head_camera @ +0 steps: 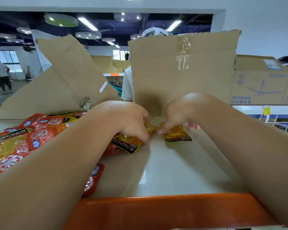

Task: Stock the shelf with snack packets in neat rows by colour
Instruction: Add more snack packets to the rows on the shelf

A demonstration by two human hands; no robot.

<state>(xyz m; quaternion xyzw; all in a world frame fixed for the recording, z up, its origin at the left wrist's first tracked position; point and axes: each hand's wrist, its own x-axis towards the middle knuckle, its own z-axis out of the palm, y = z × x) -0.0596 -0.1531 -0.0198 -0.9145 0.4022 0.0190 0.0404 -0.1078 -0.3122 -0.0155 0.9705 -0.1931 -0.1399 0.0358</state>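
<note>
A white shelf (165, 171) with an orange front lip holds a heap of red and yellow snack packets (23, 138) at the left. My left hand (131, 120) reaches in from the left and its curled fingers grip a yellow KONCHEW packet (128, 143) at the heap's right edge. My right hand (176, 113) pinches the top of a second yellow KONCHEW packet (177, 135), which lies flat on the shelf just right of the first. A red packet (92, 180) lies near the front, partly hidden under my left forearm.
Torn cardboard sheets (181, 72) stand along the back of the shelf, with a printed fan carton (263, 83) at the right. A person in white stands behind the cardboard; another walks far left. Bare white shelf surface lies right of and in front of the packets.
</note>
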